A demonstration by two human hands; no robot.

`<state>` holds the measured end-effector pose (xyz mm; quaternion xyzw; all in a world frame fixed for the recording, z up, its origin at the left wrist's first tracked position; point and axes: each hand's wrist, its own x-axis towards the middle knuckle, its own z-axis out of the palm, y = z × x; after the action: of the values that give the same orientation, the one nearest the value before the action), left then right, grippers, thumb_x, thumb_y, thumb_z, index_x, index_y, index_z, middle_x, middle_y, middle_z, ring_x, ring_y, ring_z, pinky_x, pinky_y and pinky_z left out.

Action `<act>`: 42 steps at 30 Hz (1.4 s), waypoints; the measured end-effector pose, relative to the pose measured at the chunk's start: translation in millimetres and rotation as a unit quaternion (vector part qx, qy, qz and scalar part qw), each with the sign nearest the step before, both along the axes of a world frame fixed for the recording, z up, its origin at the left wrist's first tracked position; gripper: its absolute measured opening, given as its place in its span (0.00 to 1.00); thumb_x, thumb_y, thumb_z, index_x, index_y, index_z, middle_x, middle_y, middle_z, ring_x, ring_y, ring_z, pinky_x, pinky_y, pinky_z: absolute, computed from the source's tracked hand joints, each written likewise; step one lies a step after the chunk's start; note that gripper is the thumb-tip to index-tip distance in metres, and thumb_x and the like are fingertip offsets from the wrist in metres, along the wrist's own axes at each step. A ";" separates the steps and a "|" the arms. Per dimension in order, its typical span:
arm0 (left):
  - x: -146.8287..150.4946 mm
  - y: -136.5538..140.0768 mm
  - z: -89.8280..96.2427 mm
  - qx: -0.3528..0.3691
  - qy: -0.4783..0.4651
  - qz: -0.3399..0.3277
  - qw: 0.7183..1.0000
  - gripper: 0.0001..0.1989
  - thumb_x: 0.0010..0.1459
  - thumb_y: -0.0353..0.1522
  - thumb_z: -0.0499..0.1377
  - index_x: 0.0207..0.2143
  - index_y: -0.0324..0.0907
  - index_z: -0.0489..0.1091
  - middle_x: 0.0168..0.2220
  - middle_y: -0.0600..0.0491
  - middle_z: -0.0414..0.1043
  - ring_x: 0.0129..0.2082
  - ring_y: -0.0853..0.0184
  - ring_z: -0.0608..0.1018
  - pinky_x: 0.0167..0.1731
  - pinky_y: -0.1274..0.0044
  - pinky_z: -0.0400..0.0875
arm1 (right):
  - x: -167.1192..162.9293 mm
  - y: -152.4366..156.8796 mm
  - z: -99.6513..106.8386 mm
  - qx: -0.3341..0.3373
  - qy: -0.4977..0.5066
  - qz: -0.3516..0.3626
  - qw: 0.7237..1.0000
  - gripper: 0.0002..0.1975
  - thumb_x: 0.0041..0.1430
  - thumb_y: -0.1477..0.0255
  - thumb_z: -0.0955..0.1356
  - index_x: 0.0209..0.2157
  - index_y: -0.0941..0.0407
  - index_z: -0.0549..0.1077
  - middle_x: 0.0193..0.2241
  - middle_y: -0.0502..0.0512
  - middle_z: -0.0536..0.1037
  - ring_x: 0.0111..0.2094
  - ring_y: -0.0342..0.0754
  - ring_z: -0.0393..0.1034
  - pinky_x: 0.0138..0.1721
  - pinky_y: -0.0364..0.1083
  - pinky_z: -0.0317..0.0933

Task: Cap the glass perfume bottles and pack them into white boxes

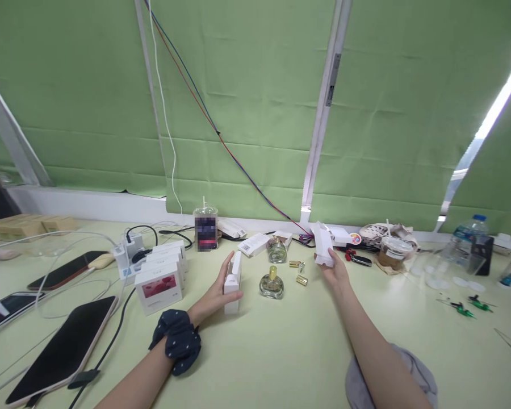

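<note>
My left hand [215, 292] is closed around a small white box [232, 303], which stands upright with its top flap up. Held in my right hand [337, 271] is a folded white carton piece [322, 243], tilted and lifted at the back; whether it is a box or an insert I cannot tell. Between my hands a round glass perfume bottle [271, 287] with a gold top stands on the table. Behind it is a second glass bottle [277, 251]. Small gold caps [301, 280] lie to the right of the bottles.
White boxes with a pink picture [158, 287] stand in a row at left, near a power strip [130, 250], cables and a dark tablet [66, 352]. At the back are a lidded cup [205, 227] and a flat white box [254, 245]. Green clips [462, 309] lie at right.
</note>
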<state>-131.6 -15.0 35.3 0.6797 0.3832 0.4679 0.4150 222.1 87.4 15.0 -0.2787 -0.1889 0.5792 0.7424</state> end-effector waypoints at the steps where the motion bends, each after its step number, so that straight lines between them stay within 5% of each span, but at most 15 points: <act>1: -0.4 1.4 -2.1 0.010 0.012 0.003 1.000 0.50 0.47 0.36 0.67 0.65 0.58 0.39 0.67 0.51 0.41 0.66 0.53 0.47 0.63 0.63 0.38 | -1.4 -1.9 2.2 0.008 0.014 0.013 1.000 0.12 0.51 0.76 0.69 0.39 0.57 0.68 0.36 0.53 0.77 0.32 0.45 0.75 0.35 0.47 0.75; 8: 1.7 6.7 -11.9 0.079 0.152 0.082 0.982 0.43 0.42 0.35 0.68 0.58 0.48 0.49 0.56 0.45 0.57 0.58 0.51 0.61 0.58 0.57 0.52 | -9.5 -8.7 11.6 0.077 -0.049 0.087 0.992 0.18 0.44 0.73 0.73 0.39 0.54 0.68 0.34 0.51 0.79 0.34 0.47 0.76 0.33 0.44 0.74; 13: 3.2 6.7 -11.6 0.144 0.196 0.100 0.965 0.37 0.43 0.34 0.66 0.53 0.45 0.51 0.53 0.46 0.58 0.54 0.55 0.65 0.55 0.61 0.60 | -24.9 -19.4 26.1 0.143 -0.105 0.160 0.971 0.30 0.38 0.76 0.76 0.46 0.50 0.67 0.35 0.48 0.80 0.35 0.47 0.76 0.33 0.41 0.72; 18: 5.8 3.9 -7.2 0.160 0.182 0.085 0.966 0.42 0.42 0.34 0.67 0.56 0.46 0.48 0.57 0.44 0.56 0.57 0.53 0.64 0.56 0.59 0.59 | -46.1 -35.3 44.7 0.169 -0.139 0.207 0.953 0.36 0.39 0.76 0.76 0.52 0.48 0.63 0.41 0.49 0.79 0.40 0.50 0.75 0.38 0.45 0.71; 25: 9.2 0.8 -3.9 0.156 0.175 0.094 0.967 0.42 0.42 0.33 0.67 0.57 0.45 0.49 0.58 0.44 0.58 0.58 0.52 0.63 0.56 0.59 0.60 | -57.5 -40.7 51.1 0.165 -0.192 0.221 0.942 0.35 0.41 0.71 0.75 0.52 0.49 0.64 0.43 0.52 0.78 0.41 0.52 0.75 0.38 0.46 0.70; 33: 8.5 1.0 -5.2 0.142 0.177 0.078 0.971 0.43 0.44 0.33 0.66 0.59 0.45 0.47 0.60 0.43 0.54 0.60 0.52 0.61 0.59 0.58 0.56 | -60.2 -41.5 53.3 0.089 -0.225 0.207 0.948 0.28 0.43 0.65 0.74 0.47 0.50 0.66 0.37 0.51 0.78 0.30 0.46 0.73 0.26 0.42 0.65; 42: 12.5 -6.9 7.7 0.160 0.236 0.095 0.954 0.47 0.42 0.35 0.67 0.62 0.46 0.47 0.61 0.45 0.57 0.58 0.53 0.64 0.57 0.62 0.59 | -69.8 -56.8 67.3 0.134 -0.304 0.193 0.923 0.27 0.38 0.66 0.77 0.41 0.52 0.67 0.33 0.50 0.78 0.28 0.46 0.72 0.27 0.41 0.62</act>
<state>-119.1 -21.9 43.0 0.7885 0.4532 0.3867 0.1526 152.2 30.6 82.3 -0.2974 -0.5316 0.5677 0.5538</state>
